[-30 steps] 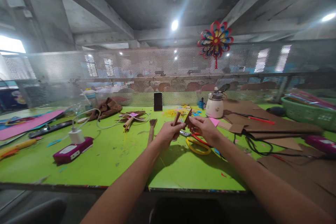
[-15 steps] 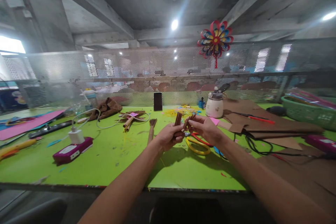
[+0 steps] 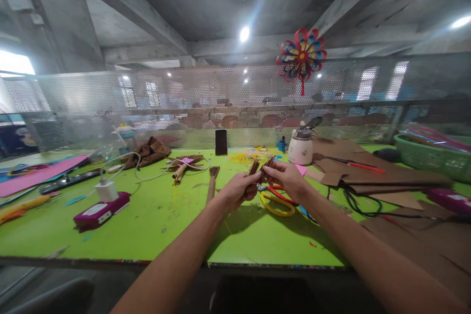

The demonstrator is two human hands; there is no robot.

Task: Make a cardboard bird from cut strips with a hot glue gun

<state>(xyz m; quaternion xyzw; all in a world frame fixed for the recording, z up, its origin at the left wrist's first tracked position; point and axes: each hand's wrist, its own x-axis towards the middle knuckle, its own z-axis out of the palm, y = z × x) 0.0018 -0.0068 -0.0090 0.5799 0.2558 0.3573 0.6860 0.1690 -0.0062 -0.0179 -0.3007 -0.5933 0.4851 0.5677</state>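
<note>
Between my two hands is a strip of brown paper (image 3: 254, 167) with a fringed, cut edge. My left hand (image 3: 241, 190) pinches its left part, fingers curled under it. My right hand (image 3: 285, 176) grips the right part between thumb and fingertips, close beside the left. Just below the hands lie scissors (image 3: 277, 203) with yellow and red handles, their blades partly hidden by my fingers. Left of my left hand a rolled brown paper piece (image 3: 212, 184) with a frayed top rests on the green table (image 3: 147, 225).
A brown paper star shape (image 3: 182, 167) lies beyond on the left, near a purple power strip (image 3: 102, 210) with a white cable. At the back stand a phone (image 3: 221, 142) and a white bottle (image 3: 300, 148). Brown paper sheets (image 3: 356, 169) and a green basket (image 3: 434, 157) are on the right.
The brown paper's left part has tilted to the right, and my hands have come slightly closer together. Everything on the table stays where it was.
</note>
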